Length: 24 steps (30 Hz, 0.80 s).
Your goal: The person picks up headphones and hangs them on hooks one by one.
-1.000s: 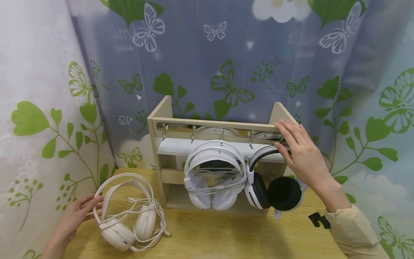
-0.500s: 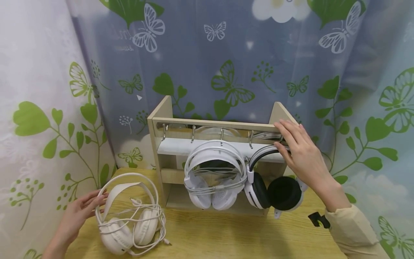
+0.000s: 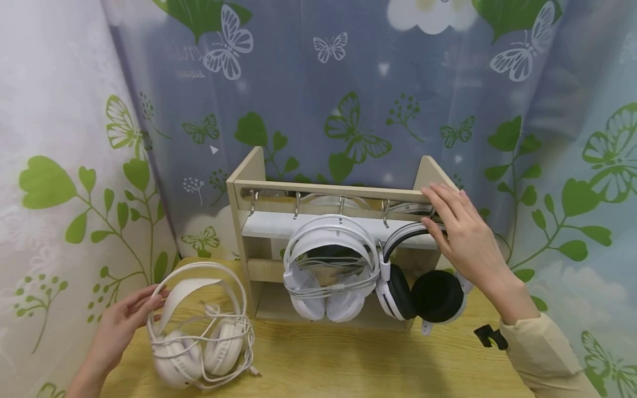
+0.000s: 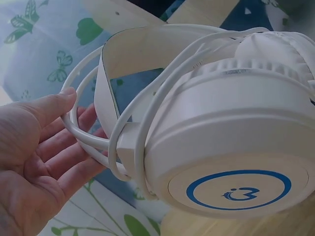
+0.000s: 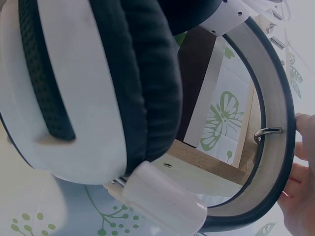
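At the left of the table, my left hand (image 3: 111, 331) holds white over-ear headphones (image 3: 175, 356) by the thin hoops of the headband. The left wrist view shows its thumb (image 4: 63, 101) on one side of the hoops and fingers on the other. A loose white cable wraps around these headphones. My right hand (image 3: 465, 237) rests on the right end of the rack's top board, its fingers at the headband (image 5: 278, 98) of black-and-white headphones (image 3: 393, 293). That headband hangs over a metal hook (image 5: 268, 132). Part of it is hidden behind the hand.
A wooden rack (image 3: 328, 190) stands mid-table with a row of metal hooks; the left ones (image 3: 252, 203) bear nothing. Other white headphones (image 3: 330, 276), cable wound around them, hang in the middle. Patterned curtains (image 3: 348, 83) surround the wooden table (image 3: 318, 365).
My left hand has tilted the white headphones more upright and shifted slightly up and right with them. My right hand and the hanging headphones have stayed put.
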Each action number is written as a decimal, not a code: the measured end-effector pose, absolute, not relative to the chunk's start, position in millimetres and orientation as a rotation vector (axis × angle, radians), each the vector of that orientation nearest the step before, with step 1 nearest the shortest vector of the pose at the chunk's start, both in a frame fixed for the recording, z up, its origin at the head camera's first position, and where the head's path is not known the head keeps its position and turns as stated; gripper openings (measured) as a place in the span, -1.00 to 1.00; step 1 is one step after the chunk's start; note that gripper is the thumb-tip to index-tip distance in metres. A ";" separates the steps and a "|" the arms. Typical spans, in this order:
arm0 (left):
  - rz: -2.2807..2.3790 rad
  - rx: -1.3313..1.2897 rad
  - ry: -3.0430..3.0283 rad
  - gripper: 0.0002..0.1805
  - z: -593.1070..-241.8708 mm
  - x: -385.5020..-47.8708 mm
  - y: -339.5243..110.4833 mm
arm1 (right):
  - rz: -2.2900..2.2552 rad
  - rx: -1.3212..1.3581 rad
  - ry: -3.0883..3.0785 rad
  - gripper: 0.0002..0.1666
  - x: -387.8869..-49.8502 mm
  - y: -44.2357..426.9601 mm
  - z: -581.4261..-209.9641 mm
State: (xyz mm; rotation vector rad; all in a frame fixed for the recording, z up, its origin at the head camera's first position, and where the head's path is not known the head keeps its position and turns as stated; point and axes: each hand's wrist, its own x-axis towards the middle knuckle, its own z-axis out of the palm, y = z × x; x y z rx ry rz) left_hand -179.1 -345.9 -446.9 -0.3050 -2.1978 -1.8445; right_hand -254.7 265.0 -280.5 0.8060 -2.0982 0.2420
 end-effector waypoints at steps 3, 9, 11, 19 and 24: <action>-1.815 -0.329 -2.206 -0.58 -441.1 -179.9 -342.3 | 0.246 0.806 -2.100 -0.29 -254.4 265.0 -280.5; -1.777 -0.366 -2.217 -0.62 -428.2 -181.5 -333.7 | 0.238 0.801 -2.110 -0.34 -253.6 265.5 -280.7; -1.757 -0.374 -2.225 -0.61 -423.2 -182.8 -330.4 | 0.233 0.797 -2.112 -0.34 -253.8 265.8 -280.5; -1.749 -0.428 -2.206 -0.59 -405.1 -189.2 -318.3 | 0.222 0.793 -2.119 -0.30 -254.9 266.5 -281.1; -1.719 -0.462 -2.199 -0.61 -392.9 -192.3 -312.7 | 0.223 0.794 -2.117 -0.33 -255.9 266.8 -282.0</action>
